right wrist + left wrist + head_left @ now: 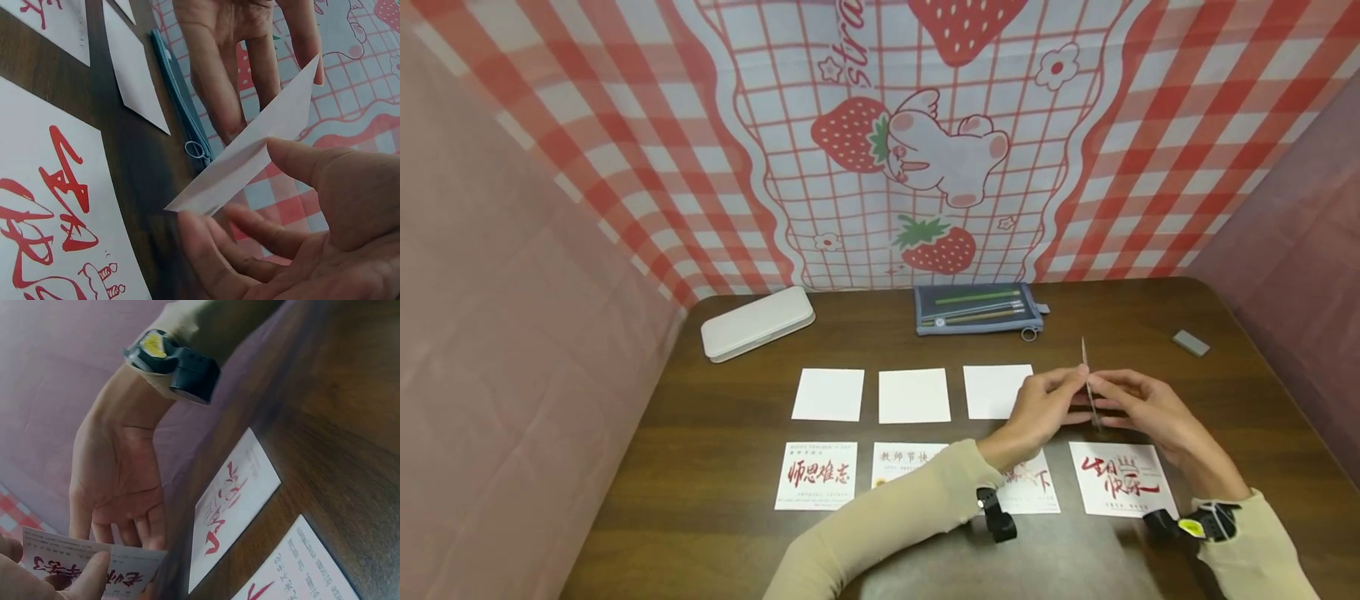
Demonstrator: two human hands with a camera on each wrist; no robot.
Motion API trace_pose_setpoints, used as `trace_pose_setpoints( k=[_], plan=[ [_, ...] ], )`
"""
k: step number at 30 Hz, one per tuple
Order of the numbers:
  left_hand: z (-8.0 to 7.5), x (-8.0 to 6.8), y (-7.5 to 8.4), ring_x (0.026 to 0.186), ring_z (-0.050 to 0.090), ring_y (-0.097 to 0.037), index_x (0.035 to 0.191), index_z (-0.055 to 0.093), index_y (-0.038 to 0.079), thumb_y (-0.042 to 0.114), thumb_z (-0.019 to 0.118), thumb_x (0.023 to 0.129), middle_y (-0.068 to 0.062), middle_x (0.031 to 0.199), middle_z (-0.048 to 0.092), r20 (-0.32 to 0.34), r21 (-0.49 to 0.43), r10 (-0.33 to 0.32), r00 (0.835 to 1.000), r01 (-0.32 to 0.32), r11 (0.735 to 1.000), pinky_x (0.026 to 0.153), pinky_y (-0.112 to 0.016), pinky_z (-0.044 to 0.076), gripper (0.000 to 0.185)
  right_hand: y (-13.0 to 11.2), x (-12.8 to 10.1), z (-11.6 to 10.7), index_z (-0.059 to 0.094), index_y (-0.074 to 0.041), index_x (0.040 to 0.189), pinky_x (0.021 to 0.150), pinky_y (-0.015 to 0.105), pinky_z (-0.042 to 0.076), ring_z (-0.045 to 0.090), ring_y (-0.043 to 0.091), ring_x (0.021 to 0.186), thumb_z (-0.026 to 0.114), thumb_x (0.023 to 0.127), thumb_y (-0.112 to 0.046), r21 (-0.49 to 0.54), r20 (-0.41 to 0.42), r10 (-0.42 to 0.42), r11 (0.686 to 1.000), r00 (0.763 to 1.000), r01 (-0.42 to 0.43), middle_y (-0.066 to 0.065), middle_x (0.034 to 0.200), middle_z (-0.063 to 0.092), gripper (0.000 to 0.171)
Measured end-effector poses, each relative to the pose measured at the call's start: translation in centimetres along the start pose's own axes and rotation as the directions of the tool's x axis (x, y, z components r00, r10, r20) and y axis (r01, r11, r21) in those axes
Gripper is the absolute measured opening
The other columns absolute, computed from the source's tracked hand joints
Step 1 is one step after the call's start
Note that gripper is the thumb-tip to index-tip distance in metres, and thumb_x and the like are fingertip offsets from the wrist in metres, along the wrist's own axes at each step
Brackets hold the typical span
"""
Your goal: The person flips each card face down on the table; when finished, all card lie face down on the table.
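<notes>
A thin square card [1085, 353] stands on edge between both hands, above the table. The left hand [1036, 410] pinches it, its thumb against the face printed with red characters, which shows in the left wrist view on the card [65, 542]. On the other side, the right hand [1157, 414] holds it with its thumb on the blank white face of the card [253, 153] and its fingertips near the lower edge. Below the right hand lies a card with red lettering [1122, 492]. A blank white card [988, 392] lies just left of the left hand.
Two more blank cards [827, 395] continue the back row; several printed cards [815, 492] form the front row, partly covered by the left sleeve. Toward the back lie a white case [758, 322], a blue pencil pouch [973, 308] and a small grey block [1191, 342]. Fabric walls surround the table.
</notes>
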State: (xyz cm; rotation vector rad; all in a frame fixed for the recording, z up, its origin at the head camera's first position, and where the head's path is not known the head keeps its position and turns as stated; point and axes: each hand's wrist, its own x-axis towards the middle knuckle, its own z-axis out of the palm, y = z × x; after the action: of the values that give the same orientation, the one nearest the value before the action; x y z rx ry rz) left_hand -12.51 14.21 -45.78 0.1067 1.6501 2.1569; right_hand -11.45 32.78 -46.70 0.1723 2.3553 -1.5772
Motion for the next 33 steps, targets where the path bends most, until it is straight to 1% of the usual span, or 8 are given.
trace_pose_setpoints(
  k=[3,7,13,16,22,28,30,33],
  plan=[
    [0.0,0.1,0.0,0.116,0.07,-0.049,0.129,0.07,-0.002,0.023,0.064,0.105,-0.019,0.118,0.076,0.002,-0.063,-0.008,1.0,0.009,0.998,0.084,-0.037,0.066,0.035,0.0,-0.2,0.0,0.03,0.013,0.154,0.085,0.027,0.064,0.063,-0.007,0.096,0.05,0.11,-0.042,-0.009,-0.011,0.024,1.0,1.0,-0.024,0.037,0.15,0.043,0.074],
    [-0.1,0.3,0.1,0.114,0.071,-0.048,0.133,0.067,-0.004,0.015,0.066,0.102,-0.019,0.118,0.076,0.001,-0.093,-0.021,1.0,0.021,0.995,0.083,-0.038,0.066,0.036,0.2,-0.3,-0.1,0.027,0.016,0.154,0.083,0.025,0.064,0.063,-0.006,0.093,0.05,0.109,-0.042,-0.028,-0.028,0.053,0.998,0.998,-0.053,0.04,0.149,0.043,0.076],
    [-0.7,0.8,0.2,0.097,0.076,-0.03,0.125,0.072,-0.002,0.0,0.068,0.097,-0.016,0.107,0.076,-0.018,-0.097,0.036,0.999,-0.037,0.995,0.078,-0.034,0.067,0.028,0.4,-0.4,-0.5,0.036,0.015,0.15,0.076,0.022,0.063,0.062,-0.001,0.091,0.055,0.107,-0.046,-0.105,-0.1,0.066,0.992,0.993,-0.076,0.039,0.144,0.048,0.077],
    [-1.1,1.0,0.1,0.089,0.075,-0.024,0.123,0.073,-0.001,-0.005,0.068,0.094,-0.013,0.101,0.076,-0.033,-0.05,0.084,0.996,-0.086,0.995,0.073,-0.029,0.066,0.029,0.5,-0.4,-0.7,0.043,0.011,0.147,0.071,0.021,0.06,0.061,0.002,0.086,0.061,0.103,-0.05,-0.171,-0.182,0.056,0.981,0.982,-0.088,0.036,0.137,0.055,0.078],
    [-1.3,1.4,-0.1,0.079,0.078,-0.036,0.128,0.073,0.008,-0.008,0.072,0.088,-0.009,0.093,0.075,-0.121,0.123,0.14,0.983,-0.125,0.985,0.059,-0.024,0.063,0.042,0.8,-0.6,-1.0,0.051,0.006,0.145,0.065,0.02,0.055,0.058,-0.001,0.078,0.071,0.097,-0.047,-0.207,-0.316,0.008,0.975,0.949,-0.077,0.023,0.124,0.062,0.074],
    [-1.3,1.8,-0.4,0.079,0.077,-0.044,0.134,0.069,0.006,-0.011,0.072,0.087,-0.009,0.091,0.074,-0.137,0.18,0.14,0.981,-0.115,0.977,0.058,-0.033,0.065,0.05,0.9,-0.5,-1.5,0.052,0.006,0.144,0.062,0.015,0.05,0.055,-0.007,0.077,0.074,0.097,-0.04,-0.246,-0.367,-0.032,0.967,0.93,-0.064,0.024,0.122,0.063,0.069],
    [-1.4,1.9,-0.5,0.074,0.078,-0.039,0.135,0.068,0.006,-0.01,0.072,0.087,-0.011,0.094,0.075,-0.137,0.236,0.14,0.981,-0.105,0.966,0.059,-0.04,0.065,0.05,0.9,-0.3,-1.5,0.053,0.005,0.144,0.062,0.013,0.049,0.054,-0.008,0.078,0.075,0.097,-0.039,-0.256,-0.379,-0.033,0.964,0.925,-0.07,0.025,0.123,0.063,0.068],
    [-1.5,2.3,-0.6,0.065,0.077,-0.03,0.137,0.067,0.006,-0.01,0.073,0.087,-0.015,0.098,0.076,-0.147,0.312,0.144,0.979,-0.092,0.946,0.058,-0.041,0.065,0.053,0.9,-0.1,-1.6,0.054,0.004,0.143,0.062,0.013,0.048,0.054,-0.007,0.08,0.075,0.096,-0.038,-0.262,-0.388,-0.029,0.962,0.921,-0.08,0.026,0.125,0.063,0.067]
  ],
)
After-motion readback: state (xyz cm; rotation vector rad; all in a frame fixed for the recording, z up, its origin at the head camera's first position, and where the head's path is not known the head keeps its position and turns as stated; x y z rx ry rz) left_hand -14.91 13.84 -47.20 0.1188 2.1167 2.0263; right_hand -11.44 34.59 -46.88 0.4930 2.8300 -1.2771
